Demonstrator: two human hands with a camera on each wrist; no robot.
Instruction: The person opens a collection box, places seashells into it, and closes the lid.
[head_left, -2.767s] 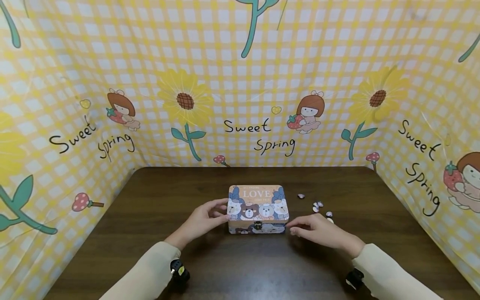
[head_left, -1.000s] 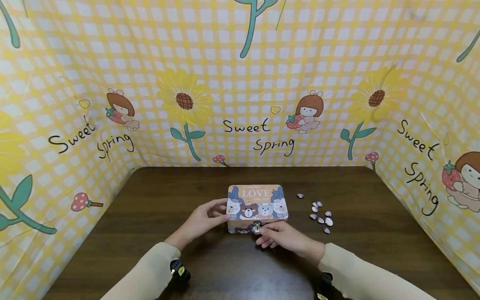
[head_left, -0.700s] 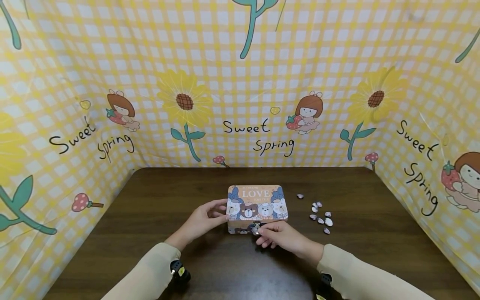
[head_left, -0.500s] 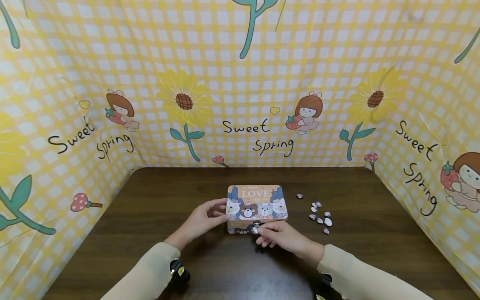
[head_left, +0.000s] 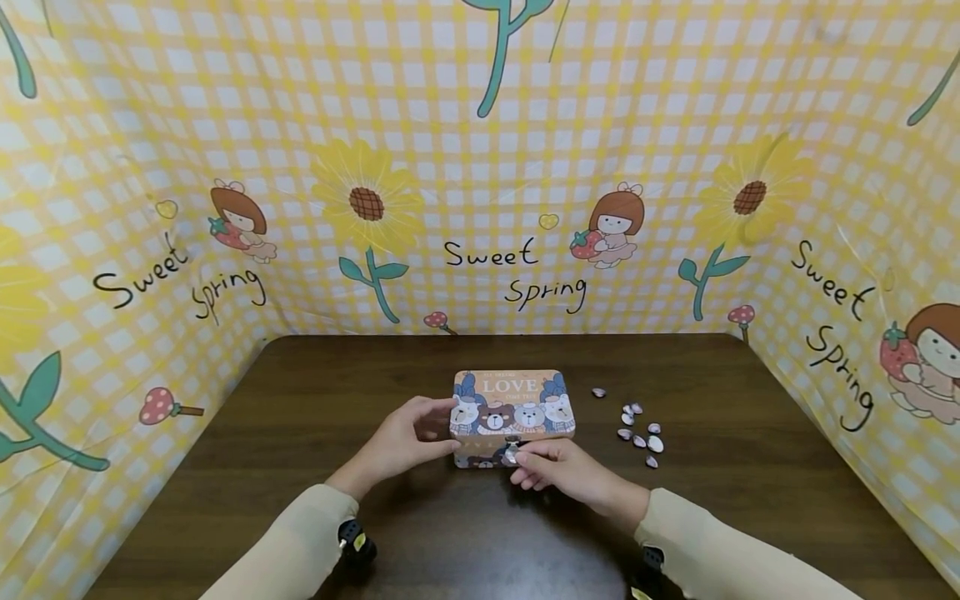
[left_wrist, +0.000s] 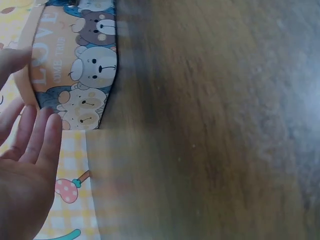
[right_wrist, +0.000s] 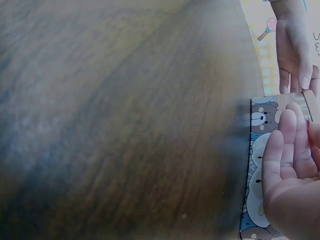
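Observation:
A tin box (head_left: pixel 517 408) with cartoon bears and the word LOVE on its lid stands mid-table. On its left side, my left hand (head_left: pixel 408 437) touches the box with fairly straight fingers, the thumb at the front left corner. In the left wrist view, the left fingers (left_wrist: pixel 37 135) lie against the box's side. My right hand (head_left: pixel 566 471) pinches the small metal clasp (head_left: pixel 511 455) at the box's front between thumb and forefinger. The right wrist view shows its other fingers (right_wrist: pixel 287 145) loosely bent before the bear-printed front; the clasp is hidden there.
Several small purple-and-white shells (head_left: pixel 639 440) lie scattered on the dark wooden table (head_left: pixel 360 367), right of the box. A yellow checked cloth (head_left: pixel 480 167) with flowers and lettering surrounds the back and sides.
The right hand has come left from the box's right corner to the clasp. The left thumb has slid down slightly, and the lid's front edge looks a little higher.

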